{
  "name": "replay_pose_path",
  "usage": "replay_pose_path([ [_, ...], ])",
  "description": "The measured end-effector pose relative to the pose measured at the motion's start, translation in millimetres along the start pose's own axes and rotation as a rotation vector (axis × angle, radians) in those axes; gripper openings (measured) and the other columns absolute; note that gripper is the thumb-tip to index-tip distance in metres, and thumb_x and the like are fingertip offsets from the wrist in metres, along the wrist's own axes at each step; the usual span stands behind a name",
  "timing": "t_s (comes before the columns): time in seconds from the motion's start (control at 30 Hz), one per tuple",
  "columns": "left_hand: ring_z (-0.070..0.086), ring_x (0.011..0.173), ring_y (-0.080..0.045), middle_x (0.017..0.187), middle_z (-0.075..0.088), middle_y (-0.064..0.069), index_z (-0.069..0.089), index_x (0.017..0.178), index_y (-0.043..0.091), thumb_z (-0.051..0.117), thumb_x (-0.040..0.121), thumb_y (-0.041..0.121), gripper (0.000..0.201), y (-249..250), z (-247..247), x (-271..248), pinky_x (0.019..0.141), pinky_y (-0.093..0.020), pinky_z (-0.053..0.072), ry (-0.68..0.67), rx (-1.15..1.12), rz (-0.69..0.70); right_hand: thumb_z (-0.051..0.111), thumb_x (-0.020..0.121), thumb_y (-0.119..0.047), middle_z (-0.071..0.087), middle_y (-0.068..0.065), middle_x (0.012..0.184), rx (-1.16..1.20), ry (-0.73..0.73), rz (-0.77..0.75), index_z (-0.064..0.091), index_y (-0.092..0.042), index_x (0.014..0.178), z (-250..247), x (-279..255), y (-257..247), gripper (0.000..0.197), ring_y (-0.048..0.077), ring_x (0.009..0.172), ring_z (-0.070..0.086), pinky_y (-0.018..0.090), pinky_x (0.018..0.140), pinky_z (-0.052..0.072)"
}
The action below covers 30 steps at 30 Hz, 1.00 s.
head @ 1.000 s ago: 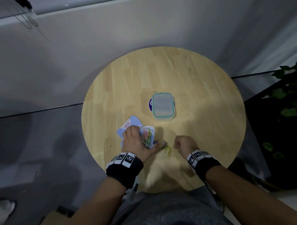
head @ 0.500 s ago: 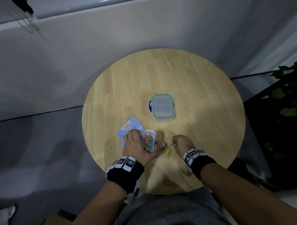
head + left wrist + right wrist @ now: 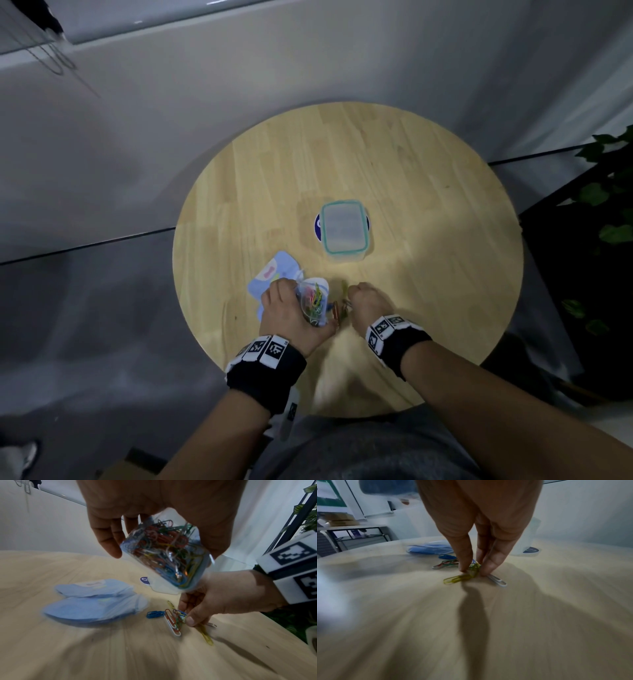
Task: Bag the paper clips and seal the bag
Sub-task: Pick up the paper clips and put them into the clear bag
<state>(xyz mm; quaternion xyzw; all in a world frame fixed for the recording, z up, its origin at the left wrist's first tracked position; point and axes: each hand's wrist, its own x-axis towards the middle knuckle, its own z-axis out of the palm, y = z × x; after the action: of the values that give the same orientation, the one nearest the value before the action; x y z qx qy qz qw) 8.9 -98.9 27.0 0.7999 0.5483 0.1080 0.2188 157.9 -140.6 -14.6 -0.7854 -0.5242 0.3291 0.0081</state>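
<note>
My left hand (image 3: pixel 291 308) grips a small clear bag (image 3: pixel 168 555) stuffed with coloured paper clips, tilted above the round wooden table (image 3: pixel 428 205). On the table just right of it lie several loose paper clips (image 3: pixel 173 620): blue, red-white, yellow and white ones. My right hand (image 3: pixel 368 301) reaches down on them, thumb and fingers pinching a yellow clip (image 3: pixel 460 578) against the table, with a white clip (image 3: pixel 498 581) beside the fingertips (image 3: pixel 488 568). In the head view the loose clips (image 3: pixel 339 308) show between the two hands.
A stack of light blue bags (image 3: pixel 274 274) lies left of the left hand. A clear lidded box with a teal rim (image 3: pixel 344 228) stands near the table's middle on a dark blue sticker. Green plant leaves (image 3: pixel 603 192) hang at the right.
My right hand has moved left and forward onto the loose clips and closed on them. The left hand with the bag has barely shifted.
</note>
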Motion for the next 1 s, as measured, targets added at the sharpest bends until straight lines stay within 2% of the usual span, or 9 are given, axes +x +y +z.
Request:
replay_pose_path([
  [0.17, 0.043, 0.091, -0.031, 0.093, 0.038, -0.004, 0.043, 0.096, 0.003, 0.080, 0.042, 0.038, 0.075, -5, 2, 1, 0.075, -0.028, 0.031, -0.018, 0.004, -0.022, 0.054, 0.085, -0.030, 0.055, 0.018, 0.118, 0.002, 0.073, 0.069, 0.054, -0.002, 0.111, 3, 0, -13, 0.039, 0.032, 0.109, 0.053, 0.034, 0.091, 0.043],
  [0.37, 0.040, 0.093, -0.029, 0.094, 0.032, 0.000, 0.041, 0.098, 0.004, 0.080, 0.044, 0.036, 0.074, -8, 3, 5, 0.076, -0.028, 0.031, -0.040, 0.010, -0.028, 0.051, 0.088, -0.013, 0.046, 0.020, 0.131, -0.103, -0.056, 0.077, 0.050, 0.001, 0.123, -2, 6, -18, 0.037, 0.033, 0.121, 0.046, 0.035, 0.102, 0.039],
  [0.5, 0.039, 0.094, -0.027, 0.095, 0.030, 0.001, 0.040, 0.099, 0.006, 0.080, 0.044, 0.039, 0.075, -8, 3, 8, 0.077, -0.027, 0.031, -0.053, -0.006, -0.034, 0.046, 0.086, 0.001, 0.054, 0.020, 0.125, -0.096, -0.054, 0.056, 0.054, 0.001, 0.116, -7, 8, -11, 0.031, 0.034, 0.115, 0.053, 0.037, 0.097, 0.043],
  [0.63, 0.039, 0.096, -0.026, 0.096, 0.032, 0.000, 0.040, 0.101, 0.006, 0.081, 0.045, 0.038, 0.076, -7, 5, 9, 0.075, -0.026, 0.032, -0.067, -0.029, -0.053, 0.050, 0.085, -0.003, 0.062, 0.020, 0.114, -0.046, -0.083, 0.093, 0.061, -0.001, 0.107, -14, 8, 1, 0.024, 0.034, 0.106, 0.059, 0.033, 0.087, 0.047],
  [0.77, 0.041, 0.096, -0.029, 0.099, 0.043, -0.009, 0.043, 0.099, 0.003, 0.082, 0.044, 0.037, 0.076, -4, 12, 10, 0.078, -0.031, 0.035, -0.064, -0.036, -0.036, 0.063, 0.081, -0.013, 0.069, 0.014, 0.097, 0.216, 0.031, 0.182, 0.068, -0.002, 0.092, -30, 1, 14, 0.016, 0.030, 0.095, 0.063, 0.033, 0.083, 0.050],
  [0.83, 0.041, 0.099, -0.030, 0.102, 0.044, -0.009, 0.043, 0.101, 0.004, 0.081, 0.045, 0.040, 0.077, -2, 16, 11, 0.081, -0.032, 0.036, -0.087, -0.024, -0.022, 0.071, 0.073, -0.009, 0.067, 0.010, 0.077, 0.491, 0.113, 0.227, 0.068, -0.006, 0.077, -45, -6, 16, 0.006, 0.025, 0.080, 0.063, 0.035, 0.077, 0.053],
  [0.9, 0.039, 0.102, -0.030, 0.105, 0.044, -0.009, 0.042, 0.105, 0.004, 0.079, 0.047, 0.044, 0.079, 4, 19, 13, 0.085, -0.032, 0.034, -0.118, -0.010, -0.003, 0.073, 0.069, -0.001, 0.063, 0.007, 0.063, 0.821, 0.177, 0.221, 0.065, -0.012, 0.064, -61, -13, 9, 0.015, 0.022, 0.063, 0.060, 0.035, 0.066, 0.057],
  [0.93, 0.038, 0.103, -0.029, 0.106, 0.044, -0.009, 0.042, 0.106, 0.004, 0.079, 0.048, 0.047, 0.081, 8, 20, 13, 0.086, -0.032, 0.034, -0.127, -0.005, 0.010, 0.073, 0.069, 0.002, 0.063, 0.008, 0.061, 0.949, 0.188, 0.203, 0.064, -0.014, 0.062, -68, -15, 4, 0.020, 0.021, 0.059, 0.059, 0.033, 0.060, 0.056],
  [1.0, 0.039, 0.100, -0.030, 0.105, 0.044, -0.010, 0.042, 0.105, 0.004, 0.079, 0.047, 0.050, 0.083, 17, 21, 15, 0.084, -0.034, 0.035, -0.114, -0.007, 0.045, 0.074, 0.069, 0.001, 0.065, 0.010, 0.064, 1.023, 0.221, 0.172, 0.065, -0.016, 0.062, -78, -17, -8, 0.020, 0.020, 0.058, 0.060, 0.033, 0.060, 0.057],
])
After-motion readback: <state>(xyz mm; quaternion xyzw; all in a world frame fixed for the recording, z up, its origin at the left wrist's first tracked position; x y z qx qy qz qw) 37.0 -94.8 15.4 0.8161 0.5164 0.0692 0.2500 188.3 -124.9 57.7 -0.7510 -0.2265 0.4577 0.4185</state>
